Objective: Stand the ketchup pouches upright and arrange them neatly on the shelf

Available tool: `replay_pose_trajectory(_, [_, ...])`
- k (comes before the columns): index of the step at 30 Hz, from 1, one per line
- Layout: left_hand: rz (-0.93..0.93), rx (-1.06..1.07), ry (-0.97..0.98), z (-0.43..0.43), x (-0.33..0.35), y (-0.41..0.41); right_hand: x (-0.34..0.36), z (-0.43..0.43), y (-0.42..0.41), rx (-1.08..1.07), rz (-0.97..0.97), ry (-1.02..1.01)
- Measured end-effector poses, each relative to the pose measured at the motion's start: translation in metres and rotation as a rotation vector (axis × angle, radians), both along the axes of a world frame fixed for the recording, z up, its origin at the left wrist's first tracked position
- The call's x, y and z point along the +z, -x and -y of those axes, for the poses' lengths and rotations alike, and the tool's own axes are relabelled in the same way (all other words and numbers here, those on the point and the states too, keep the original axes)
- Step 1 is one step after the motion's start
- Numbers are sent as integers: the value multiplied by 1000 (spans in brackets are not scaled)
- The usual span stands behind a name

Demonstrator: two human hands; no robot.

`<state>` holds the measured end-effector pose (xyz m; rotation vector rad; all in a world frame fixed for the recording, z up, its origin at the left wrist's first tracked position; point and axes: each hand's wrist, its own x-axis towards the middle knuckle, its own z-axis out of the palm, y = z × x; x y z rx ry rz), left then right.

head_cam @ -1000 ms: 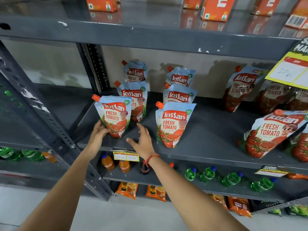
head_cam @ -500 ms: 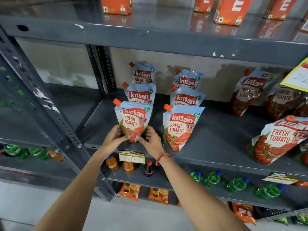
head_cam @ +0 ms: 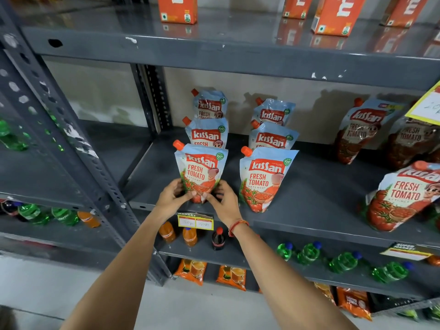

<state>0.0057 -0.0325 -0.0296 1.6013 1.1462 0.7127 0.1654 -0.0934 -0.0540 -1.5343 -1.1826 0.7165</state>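
Observation:
Blue-and-red ketchup pouches with orange caps stand upright in two rows on the grey shelf (head_cam: 309, 210). The front-left pouch (head_cam: 201, 167) stands at the head of the left row, and both my hands grip its base: my left hand (head_cam: 172, 198) on its left side, my right hand (head_cam: 223, 201) on its right. Beside it stands the front-right pouch (head_cam: 264, 177), untouched. Two more pouches (head_cam: 207, 134) line up behind each front one. Further right, loose pouches (head_cam: 402, 196) lean at angles, some against the back wall (head_cam: 357, 134).
Orange cartons (head_cam: 177, 9) stand on the shelf above. A yellow price tag (head_cam: 195, 221) hangs on the shelf edge below my hands. Small drink bottles (head_cam: 309, 252) fill the lower shelf, orange packets (head_cam: 190, 270) the one beneath. A perforated upright (head_cam: 71, 144) rises at left.
The front-left pouch slid right into line with its row. My right hand, open on the shelf a second ago, now grips the pouch base with my left. The view shifted right.

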Motion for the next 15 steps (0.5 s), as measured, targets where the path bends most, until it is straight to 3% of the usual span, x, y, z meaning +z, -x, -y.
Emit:
replay_pose_trajectory(12, [-30, 41, 4, 9, 3, -2, 12, 9, 2, -2, -31, 73])
replay_pose_trajectory(15, [0, 237, -87, 20, 2, -3, 12, 14, 7, -104, 23, 90])
